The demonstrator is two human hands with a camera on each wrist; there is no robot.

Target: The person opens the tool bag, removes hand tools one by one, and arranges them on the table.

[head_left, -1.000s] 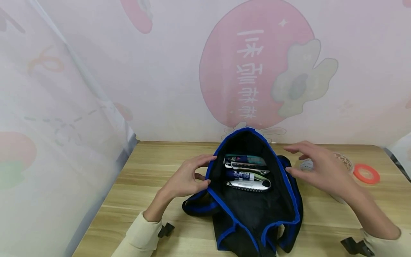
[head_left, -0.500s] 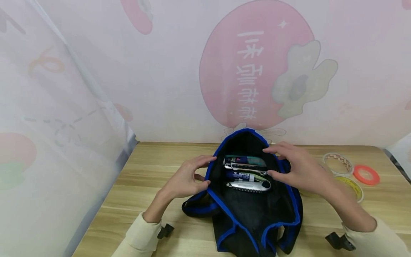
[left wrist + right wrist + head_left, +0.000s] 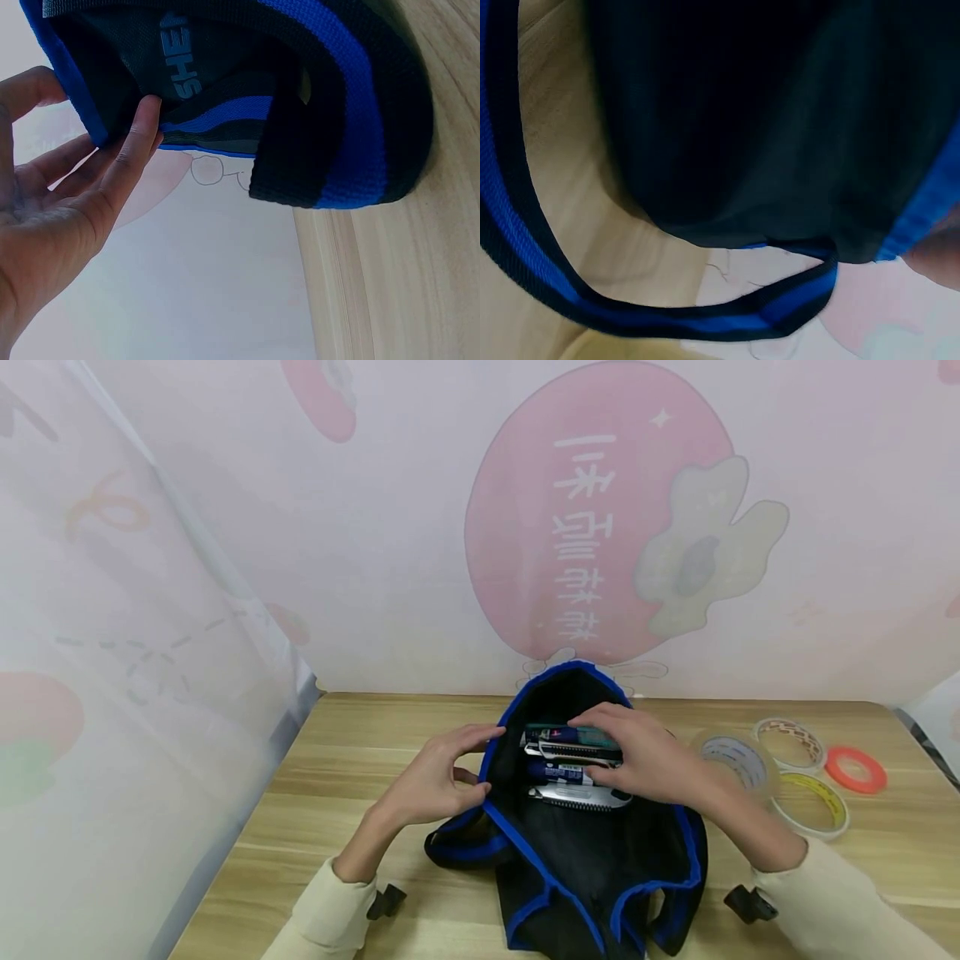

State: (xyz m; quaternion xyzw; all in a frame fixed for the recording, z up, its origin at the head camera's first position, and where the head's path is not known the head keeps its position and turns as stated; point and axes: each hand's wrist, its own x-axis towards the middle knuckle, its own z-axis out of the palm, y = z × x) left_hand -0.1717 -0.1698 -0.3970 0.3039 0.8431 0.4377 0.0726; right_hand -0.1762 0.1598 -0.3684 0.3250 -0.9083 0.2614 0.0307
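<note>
A black tool bag [image 3: 585, 877] with blue trim stands on the table, its mouth facing me. My left hand [image 3: 438, 781] pinches the bag's left rim; the left wrist view shows its fingers against the cloth beside printed letters. Inside lie a silver utility knife [image 3: 570, 797], a dark blue tube [image 3: 553, 771] with a white label, a slim cutter [image 3: 555, 750] and a teal-and-navy item [image 3: 551, 732]. My right hand [image 3: 648, 760] reaches over the right rim, thumb and fingers apart above these things, partly hiding them. In the right wrist view, the bag's side hides most of that hand.
Several tape rolls lie on the table at right: a wide clear roll [image 3: 738, 756], one with a patterned core [image 3: 810, 743], one with a yellow core [image 3: 834, 806] and an orange-red ring [image 3: 879, 772]. A strap [image 3: 660, 322] loops from the bag's side. A printed curtain [image 3: 390, 568] hangs behind.
My right hand has moved left, from beside the bag's right rim to over the things inside. The left hand keeps its place on the rim, and the bag has barely moved.
</note>
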